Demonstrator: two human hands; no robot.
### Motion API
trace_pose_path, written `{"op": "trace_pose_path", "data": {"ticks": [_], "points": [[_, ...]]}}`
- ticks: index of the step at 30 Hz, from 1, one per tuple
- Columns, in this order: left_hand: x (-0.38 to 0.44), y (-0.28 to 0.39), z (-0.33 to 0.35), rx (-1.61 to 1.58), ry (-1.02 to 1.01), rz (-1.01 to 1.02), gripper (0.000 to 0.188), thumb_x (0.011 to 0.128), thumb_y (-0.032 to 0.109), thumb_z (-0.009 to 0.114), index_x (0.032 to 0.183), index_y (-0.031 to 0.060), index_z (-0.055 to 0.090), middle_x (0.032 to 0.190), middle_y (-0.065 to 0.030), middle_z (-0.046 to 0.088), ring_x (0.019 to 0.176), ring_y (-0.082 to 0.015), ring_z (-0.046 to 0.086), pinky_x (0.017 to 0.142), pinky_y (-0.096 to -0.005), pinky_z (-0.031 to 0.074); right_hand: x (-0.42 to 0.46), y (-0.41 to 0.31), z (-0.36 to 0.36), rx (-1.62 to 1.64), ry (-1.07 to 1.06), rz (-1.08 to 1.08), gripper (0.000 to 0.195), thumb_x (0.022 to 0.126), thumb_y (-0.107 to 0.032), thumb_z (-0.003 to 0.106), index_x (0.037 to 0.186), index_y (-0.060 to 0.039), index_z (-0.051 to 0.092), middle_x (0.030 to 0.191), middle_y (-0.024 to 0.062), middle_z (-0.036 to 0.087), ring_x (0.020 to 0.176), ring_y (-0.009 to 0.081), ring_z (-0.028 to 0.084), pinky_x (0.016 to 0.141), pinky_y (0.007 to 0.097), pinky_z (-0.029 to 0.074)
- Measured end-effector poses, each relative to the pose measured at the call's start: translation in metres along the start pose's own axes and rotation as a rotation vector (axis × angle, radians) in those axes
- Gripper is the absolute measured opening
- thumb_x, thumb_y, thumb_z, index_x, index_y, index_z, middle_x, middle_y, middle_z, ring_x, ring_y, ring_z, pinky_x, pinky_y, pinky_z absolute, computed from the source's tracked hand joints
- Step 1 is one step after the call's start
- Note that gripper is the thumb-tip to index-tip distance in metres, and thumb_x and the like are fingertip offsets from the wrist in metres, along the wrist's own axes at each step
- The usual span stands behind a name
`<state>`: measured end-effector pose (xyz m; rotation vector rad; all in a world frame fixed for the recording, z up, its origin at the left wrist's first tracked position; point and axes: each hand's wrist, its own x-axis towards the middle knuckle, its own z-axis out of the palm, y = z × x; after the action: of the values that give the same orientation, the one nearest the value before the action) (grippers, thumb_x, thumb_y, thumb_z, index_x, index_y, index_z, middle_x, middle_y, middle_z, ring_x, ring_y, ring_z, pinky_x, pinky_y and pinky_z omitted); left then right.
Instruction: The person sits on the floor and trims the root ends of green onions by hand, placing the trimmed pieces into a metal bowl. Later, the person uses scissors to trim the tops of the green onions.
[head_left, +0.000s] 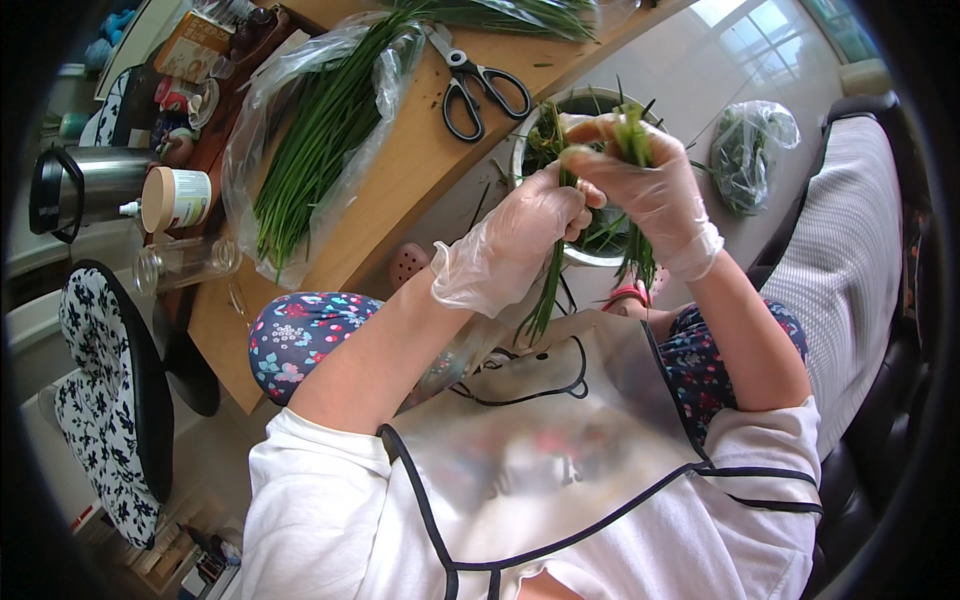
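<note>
Both my hands wear clear plastic gloves and meet above a round bin (517, 150) that holds green scraps. My left hand (517, 229) grips a small bunch of garlic chives (549, 289), whose leaves hang down towards my apron. My right hand (645, 176) has more chives (639, 251) in its fist, and its thumb and forefinger pinch at the stalk end of the left bunch. On the wooden table, a large pile of chives (326, 142) lies on an opened plastic bag (251, 161). Black-handled scissors (472, 79) lie beside it, blades partly apart.
More chives in plastic (510, 16) lie at the table's far end. A tied bag of greens (750, 154) sits on the floor, right of the bin. A glass jar (187, 264), a tub (176, 199) and a steel kettle (105, 187) stand at left. A covered sofa (832, 262) is at right.
</note>
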<state>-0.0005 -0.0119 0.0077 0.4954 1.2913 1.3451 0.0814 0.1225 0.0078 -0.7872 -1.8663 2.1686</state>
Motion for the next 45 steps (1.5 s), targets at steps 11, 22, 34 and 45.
{"op": "trace_pose_path", "data": {"ticks": [11, 22, 34, 45], "points": [[0.021, -0.028, -0.008, -0.436, 0.047, 0.111, 0.016, 0.092, 0.014, 0.054, 0.104, 0.0040, 0.050, 0.087, -0.0010, 0.053, 0.075, -0.0081, 0.047, 0.068, -0.0221, 0.039, 0.006, 0.002, -0.013, -0.078, 0.088, 0.098, 0.008, 0.083, -0.011, 0.067, 0.084, -0.0035, 0.065, 0.072, -0.0057, 0.056, 0.062, 0.0024, 0.047, 0.054, 0.0179, 0.040], [0.013, -0.020, 0.000, -0.418, 0.054, 0.020, 0.023, 0.097, 0.022, 0.046, 0.111, 0.0039, 0.047, 0.095, -0.0067, 0.058, 0.088, -0.0149, 0.060, 0.080, -0.0277, 0.050, 0.007, 0.004, -0.033, -0.082, -0.075, 0.107, 0.009, 0.082, -0.013, 0.064, 0.081, -0.0054, 0.059, 0.065, -0.0062, 0.048, 0.055, 0.0019, 0.042, 0.047, 0.0178, 0.031], [0.009, -0.012, 0.000, -0.244, 0.057, -0.098, 0.028, 0.098, 0.031, 0.044, 0.111, 0.0061, 0.046, 0.096, -0.0051, 0.056, 0.082, -0.0157, 0.061, 0.067, -0.0272, 0.048, 0.010, -0.004, -0.057, -0.303, -0.091, -0.148, 0.030, 0.088, -0.033, 0.052, 0.089, -0.0040, 0.058, 0.066, -0.0010, 0.041, 0.050, 0.0042, 0.033, 0.043, 0.0211, 0.024], [0.014, -0.020, -0.008, -0.233, 0.135, -0.069, 0.022, 0.097, 0.026, 0.043, 0.107, 0.0061, 0.046, 0.092, -0.0047, 0.056, 0.078, -0.0123, 0.056, 0.067, -0.0252, 0.045, 0.025, -0.018, -0.069, -0.339, 0.254, -0.001, 0.023, 0.085, -0.031, 0.065, 0.090, -0.0078, 0.064, 0.057, -0.0082, 0.044, 0.045, -0.0001, 0.031, 0.041, 0.0184, 0.021]]}}
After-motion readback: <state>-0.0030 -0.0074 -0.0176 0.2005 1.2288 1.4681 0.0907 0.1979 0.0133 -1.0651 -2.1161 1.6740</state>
